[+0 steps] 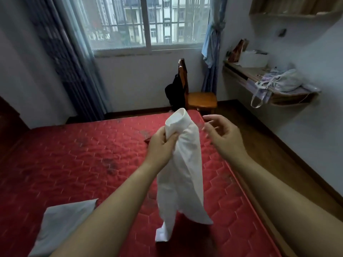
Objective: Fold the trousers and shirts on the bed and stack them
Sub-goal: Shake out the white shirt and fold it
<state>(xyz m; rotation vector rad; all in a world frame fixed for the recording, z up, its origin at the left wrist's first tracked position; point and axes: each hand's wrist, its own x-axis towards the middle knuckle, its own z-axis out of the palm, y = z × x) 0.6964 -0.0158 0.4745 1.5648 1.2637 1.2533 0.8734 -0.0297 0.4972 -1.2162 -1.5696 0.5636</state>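
Head view, left hand [161, 143] fingers gripping white shirt [182, 164] below its collar, hanging above red bed [74, 160], right hand [221, 134] beside collar, fingers loosely curled, empty

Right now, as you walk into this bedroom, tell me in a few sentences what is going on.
A person is at a red bed. Their left hand grips a white shirt just below its collar, so it hangs over the bed. The right hand is beside it, holding nothing. A pale grey garment lies on the bed nearby.
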